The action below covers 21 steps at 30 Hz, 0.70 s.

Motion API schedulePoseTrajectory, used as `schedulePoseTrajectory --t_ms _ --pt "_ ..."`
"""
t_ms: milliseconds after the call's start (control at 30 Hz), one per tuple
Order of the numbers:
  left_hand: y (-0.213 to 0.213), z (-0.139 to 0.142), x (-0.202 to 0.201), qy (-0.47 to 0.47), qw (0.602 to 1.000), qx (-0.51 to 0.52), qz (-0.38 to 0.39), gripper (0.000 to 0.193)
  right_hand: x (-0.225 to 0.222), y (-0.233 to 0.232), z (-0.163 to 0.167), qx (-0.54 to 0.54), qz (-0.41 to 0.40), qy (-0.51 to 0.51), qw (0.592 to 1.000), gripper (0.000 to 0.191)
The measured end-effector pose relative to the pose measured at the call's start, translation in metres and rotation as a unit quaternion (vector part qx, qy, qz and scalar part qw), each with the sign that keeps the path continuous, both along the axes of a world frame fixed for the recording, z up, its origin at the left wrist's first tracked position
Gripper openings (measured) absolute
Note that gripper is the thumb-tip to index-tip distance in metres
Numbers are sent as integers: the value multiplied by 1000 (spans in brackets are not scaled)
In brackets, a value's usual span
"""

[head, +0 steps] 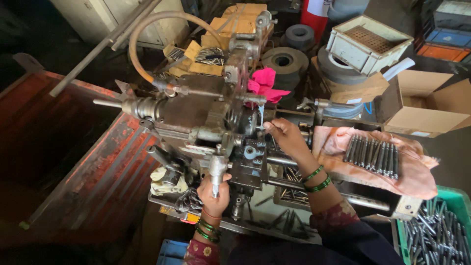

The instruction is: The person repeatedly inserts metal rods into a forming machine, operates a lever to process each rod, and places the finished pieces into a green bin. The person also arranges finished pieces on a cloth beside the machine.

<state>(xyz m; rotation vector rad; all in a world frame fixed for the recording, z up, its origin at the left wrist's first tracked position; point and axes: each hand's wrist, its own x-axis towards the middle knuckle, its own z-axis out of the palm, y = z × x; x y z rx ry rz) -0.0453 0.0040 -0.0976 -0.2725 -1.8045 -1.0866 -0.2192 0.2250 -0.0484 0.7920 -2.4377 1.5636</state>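
While the left hand (214, 192) clamps the lathe's metal lever (217, 169), the right hand (286, 137) pinches a thin rod (261, 116) at the chuck (244, 119); fingers so near could get caught, and the pink rag (265, 84) beyond could snag.

Packaging only:
- open brown cardboard box (426, 107), far right, flaps up, small white label (421, 133) on its front lower edge
- flattened tan cardboard cartons (234, 30), stacked top centre behind the machine, strapped with bands
- brown cardboard piece (362, 89) under the grey plastic crate (368, 43), upper right, with a small white sticker (354, 101)
- blue and orange crates (446, 49), top right corner
- green bin (454, 202), lower right

No screens or signs seen.
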Motion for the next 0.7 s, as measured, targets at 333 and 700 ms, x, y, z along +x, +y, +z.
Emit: schedulePoseTrajectory --t_ms 333,700 --pt "-3 -8 -6 11 1000 -4 8 19 -3 -4 10 53 12 2 999 25" --pt "-2 -5 -10 40 999 -10 5 20 4 -8 29 0 60 41 997 11"
